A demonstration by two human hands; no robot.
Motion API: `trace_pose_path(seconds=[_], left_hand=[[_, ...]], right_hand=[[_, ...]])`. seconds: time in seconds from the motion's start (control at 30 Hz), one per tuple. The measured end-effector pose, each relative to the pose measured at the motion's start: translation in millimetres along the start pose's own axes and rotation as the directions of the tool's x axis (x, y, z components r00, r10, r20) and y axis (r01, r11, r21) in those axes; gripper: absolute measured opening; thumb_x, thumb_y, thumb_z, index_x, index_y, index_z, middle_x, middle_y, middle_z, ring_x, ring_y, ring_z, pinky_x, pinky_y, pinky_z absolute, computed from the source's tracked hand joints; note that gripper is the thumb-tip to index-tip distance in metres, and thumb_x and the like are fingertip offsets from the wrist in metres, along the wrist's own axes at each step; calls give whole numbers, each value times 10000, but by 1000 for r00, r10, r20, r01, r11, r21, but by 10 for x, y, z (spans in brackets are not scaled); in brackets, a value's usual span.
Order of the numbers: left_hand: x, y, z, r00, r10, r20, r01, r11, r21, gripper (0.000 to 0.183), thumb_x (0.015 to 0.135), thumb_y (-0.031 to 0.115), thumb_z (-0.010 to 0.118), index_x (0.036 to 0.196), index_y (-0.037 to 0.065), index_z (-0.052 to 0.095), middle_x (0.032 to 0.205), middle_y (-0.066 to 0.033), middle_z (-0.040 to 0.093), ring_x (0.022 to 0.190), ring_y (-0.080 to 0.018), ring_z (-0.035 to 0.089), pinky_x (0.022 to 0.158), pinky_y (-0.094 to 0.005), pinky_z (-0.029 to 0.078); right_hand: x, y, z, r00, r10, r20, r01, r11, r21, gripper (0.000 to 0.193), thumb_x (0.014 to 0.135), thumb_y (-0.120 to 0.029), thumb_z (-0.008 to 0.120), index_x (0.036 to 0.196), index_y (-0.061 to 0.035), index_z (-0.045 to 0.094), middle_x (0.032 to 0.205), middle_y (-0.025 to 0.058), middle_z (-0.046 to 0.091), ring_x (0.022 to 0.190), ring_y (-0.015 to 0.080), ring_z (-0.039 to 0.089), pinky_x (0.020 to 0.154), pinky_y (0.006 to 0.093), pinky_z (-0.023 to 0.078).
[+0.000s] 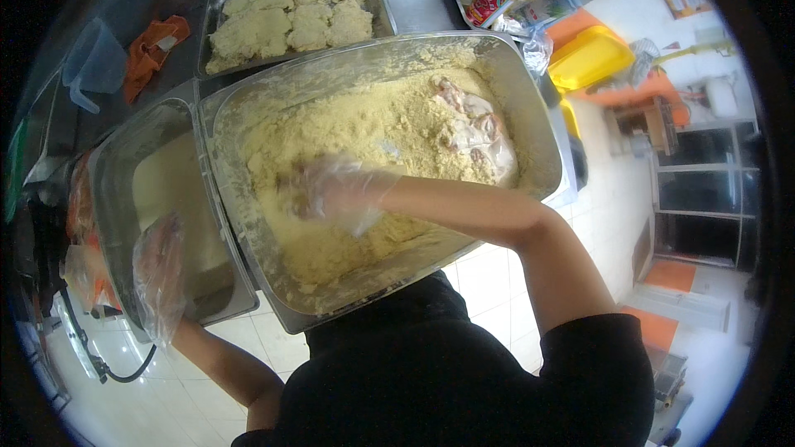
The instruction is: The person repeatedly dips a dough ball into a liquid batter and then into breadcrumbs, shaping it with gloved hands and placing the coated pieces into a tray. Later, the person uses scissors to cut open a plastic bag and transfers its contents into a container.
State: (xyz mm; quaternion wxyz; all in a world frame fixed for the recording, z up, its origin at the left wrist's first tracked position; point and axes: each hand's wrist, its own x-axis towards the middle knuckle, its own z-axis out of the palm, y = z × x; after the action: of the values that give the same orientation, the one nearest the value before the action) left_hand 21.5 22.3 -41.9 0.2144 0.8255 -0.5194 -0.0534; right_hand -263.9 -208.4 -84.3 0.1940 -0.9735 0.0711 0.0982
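Note:
My left hand point(159, 269), in a clear plastic glove, hovers over the near part of a metal pan of pale liquid batter point(178, 178). Its fingers look stretched out, with nothing seen in them. Gloved likewise, my right hand point(339, 186) is down in the pale yellow breading flour point(331, 136) of a large deep metal pan point(302, 314). Motion smears its fingers, so whether they hold anything is hidden. Raw meat pieces wet with white batter point(480, 136) lie on the flour at the pan's right end, apart from that hand.
Behind the flour pan, a shallow metal tray point(383, 4) bears several breaded pieces point(290, 21). A clear plastic jug point(93, 62) and an orange cloth point(153, 54) lie at the far left. Cans point(490, 2) and a yellow container point(592, 58) stand far right.

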Motion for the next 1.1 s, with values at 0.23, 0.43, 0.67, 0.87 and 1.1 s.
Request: trace_pose_path(seconds=[0.23,0.43,0.67,0.87,1.1], left_hand=[[-17,-89,-1,995,101,28,-103,988,115,347,976,280,571,1266,113,665,1302,-122,637,1224,-339,574,1076,-435,430],[-41,96,-9,987,-163,7,162,985,64,375,964,313,597,1267,103,663,1296,-135,641,1219,-342,579,1061,-427,447],[30,494,-181,915,-392,97,398,915,-62,351,968,244,589,1279,102,669,1312,-126,631,1240,-285,569,1060,-381,442],[88,233,-78,982,-156,107,146,985,96,364,945,143,572,1300,123,651,1335,-114,624,1233,-307,576,1056,-410,451],[31,86,15,972,-214,92,215,977,5,403,891,45,552,1267,135,666,1326,-99,626,1221,-297,579,1026,-412,476]], right_hand=[[-429,-26,-284,735,29,678,-193,966,169,392,1008,-365,514,1209,-78,690,1183,171,649,1021,323,622,897,460,541],[-220,-107,-276,692,244,679,-702,445,556,588,1024,-528,482,1414,-88,511,1403,158,558,1212,307,599,1010,467,506],[26,-113,266,808,-83,583,-532,-528,662,684,970,-512,607,1475,-86,430,1480,126,508,1304,241,553,1044,466,493],[169,310,651,974,-214,81,-159,-379,912,596,967,-476,594,1408,-89,490,1324,138,623,1161,236,649,918,526,570],[-1050,1094,-536,887,-91,453,-382,-697,608,580,946,-477,599,1390,-114,513,1325,185,608,1118,401,652,884,650,536]])
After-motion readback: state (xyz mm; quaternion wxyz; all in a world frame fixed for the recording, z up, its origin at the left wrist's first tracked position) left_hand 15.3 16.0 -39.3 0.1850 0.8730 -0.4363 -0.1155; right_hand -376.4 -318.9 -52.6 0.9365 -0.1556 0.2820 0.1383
